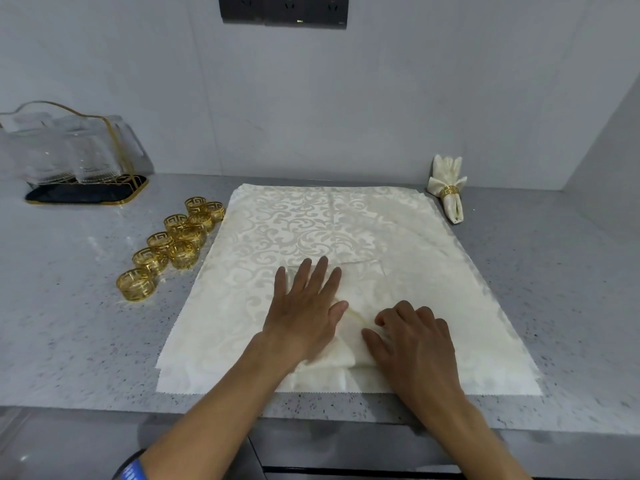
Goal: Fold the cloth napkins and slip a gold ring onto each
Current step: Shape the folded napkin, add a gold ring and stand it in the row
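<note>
A: Where is the napkin being worked on?

B: A partly folded napkin (pixel 349 327) lies in the near middle of a stack of flat cream napkins (pixel 311 230) spread on the grey counter (pixel 69 323). It sits under and between both hands.

A: How are the hands placed?

B: The left hand (pixel 304 306) lies flat on its left part, fingers straight and spread, pressing down. The right hand (pixel 412 337) rests on its right part with fingers bent, the fingertips pushing at a ridge of cloth; whether it truly pinches the fold I cannot tell.

A: And the rings?

B: A cluster of gold rings (pixel 173 244) stands on the counter just left of the stack, well apart from the left hand. One finished napkin (pixel 448 188), rolled and wearing a gold ring, lies at the stack's far right corner by the wall.

A: Anything else?

B: A clear glass holder on a dark gold-rimmed tray (pixel 86 197) at far left, and a dark socket panel (pixel 284 10) on the wall.
</note>
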`<state>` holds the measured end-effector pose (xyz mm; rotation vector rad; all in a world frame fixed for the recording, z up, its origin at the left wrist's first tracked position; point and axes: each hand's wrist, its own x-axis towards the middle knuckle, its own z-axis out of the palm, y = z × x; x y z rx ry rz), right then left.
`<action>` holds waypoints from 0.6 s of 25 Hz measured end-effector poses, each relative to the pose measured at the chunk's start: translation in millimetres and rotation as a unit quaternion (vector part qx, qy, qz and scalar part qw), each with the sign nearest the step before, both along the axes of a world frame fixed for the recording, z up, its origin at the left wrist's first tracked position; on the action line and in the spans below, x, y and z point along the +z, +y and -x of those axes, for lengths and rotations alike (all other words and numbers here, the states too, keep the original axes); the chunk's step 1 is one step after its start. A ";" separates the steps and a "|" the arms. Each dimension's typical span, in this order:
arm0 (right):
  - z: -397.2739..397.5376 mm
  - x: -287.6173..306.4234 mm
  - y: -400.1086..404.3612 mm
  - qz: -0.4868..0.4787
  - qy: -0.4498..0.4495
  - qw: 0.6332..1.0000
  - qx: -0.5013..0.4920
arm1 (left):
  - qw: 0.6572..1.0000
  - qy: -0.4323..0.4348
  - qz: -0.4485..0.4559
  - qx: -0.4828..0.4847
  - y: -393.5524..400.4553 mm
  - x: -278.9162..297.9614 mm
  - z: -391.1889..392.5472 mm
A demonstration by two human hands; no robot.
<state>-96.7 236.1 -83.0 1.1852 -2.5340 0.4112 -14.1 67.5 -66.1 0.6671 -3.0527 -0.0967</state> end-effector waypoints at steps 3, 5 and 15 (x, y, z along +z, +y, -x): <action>19.4 26.5 -24.1 0.018 -0.012 0.999 0.033 | 0.998 -0.023 -0.060 0.015 -9.2 -15.4 4.9; 45.5 31.9 -45.5 -0.042 -0.077 0.994 0.070 | 0.997 -0.018 -0.070 0.015 -10.3 -19.7 4.0; 20.4 0.4 5.0 -0.040 -0.030 0.988 0.147 | 0.995 0.009 -0.095 0.013 -11.7 -22.3 2.6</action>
